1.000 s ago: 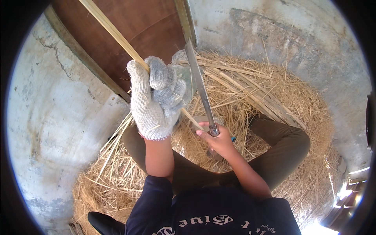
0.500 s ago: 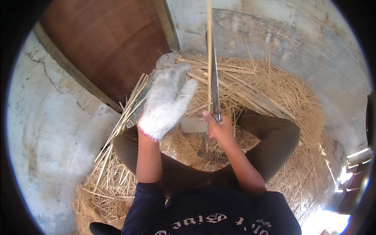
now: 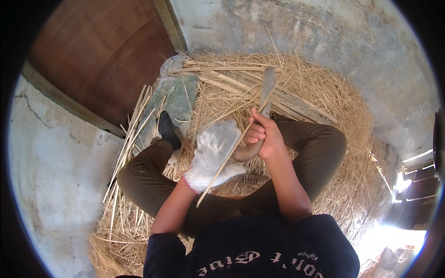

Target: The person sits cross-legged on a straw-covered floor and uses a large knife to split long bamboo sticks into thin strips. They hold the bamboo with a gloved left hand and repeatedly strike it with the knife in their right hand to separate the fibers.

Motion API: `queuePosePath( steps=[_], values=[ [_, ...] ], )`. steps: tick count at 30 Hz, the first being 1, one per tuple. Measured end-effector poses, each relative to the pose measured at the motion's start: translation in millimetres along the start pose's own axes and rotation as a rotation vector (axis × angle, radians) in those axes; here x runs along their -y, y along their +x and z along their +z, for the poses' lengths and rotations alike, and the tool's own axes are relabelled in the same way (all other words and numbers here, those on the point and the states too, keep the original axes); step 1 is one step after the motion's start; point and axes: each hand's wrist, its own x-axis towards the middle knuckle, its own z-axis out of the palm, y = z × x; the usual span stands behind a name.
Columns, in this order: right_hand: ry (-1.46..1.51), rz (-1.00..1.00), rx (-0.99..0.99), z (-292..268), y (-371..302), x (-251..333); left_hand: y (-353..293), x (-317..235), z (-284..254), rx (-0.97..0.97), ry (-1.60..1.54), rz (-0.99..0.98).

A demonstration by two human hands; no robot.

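Head view, looking down. Person sits with knees bent outward on a bed of loose straw (image 3: 357,148), dark shirt (image 3: 259,243) at the lower edge, brownish trousers (image 3: 320,143) either side of the work. Left hand (image 3: 213,148) wears a pale knitted glove with a reddish cuff; grip is released, palm spread, thumb out to the right, fingertips slightly blurred. A thin pale strip (image 3: 222,168) slants across in front of the glove, lower end near the trousers, upper part running to the right hand; whether it touches the glove, I cannot tell. Right hand (image 3: 269,139) is bare and clenched round the knife (image 3: 267,88), blade pointing up and away from the body, curved wooden handle (image 3: 248,153) emerging on the left side of the fist. Strip passes at the right thumb and fingers, seemingly grasped along with the knife; exact hold partly hidden. Beyond the hands, a pile of longer strips (image 3: 296,104) lies on the straw; more slender stalks (image 3: 132,139) lean at the left, beside a greenish sheet (image 3: 181,95). Brown door (image 3: 102,55) upper left, stained grey wall (image 3: 301,28) behind
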Motion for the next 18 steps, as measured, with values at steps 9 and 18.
queuePosePath(
  steps=[9, 18],
  values=[
    [-0.241, 0.163, -0.033, 21.2, -8.1, -43.6, 15.1, -16.5, -59.1, -0.465, -0.221, -0.093],
    [-0.362, 0.314, -0.215, 10.7, -1.0, -86.0, 15.8, -69.2, -208.4, -0.952, -0.947, 0.321]
  ],
)
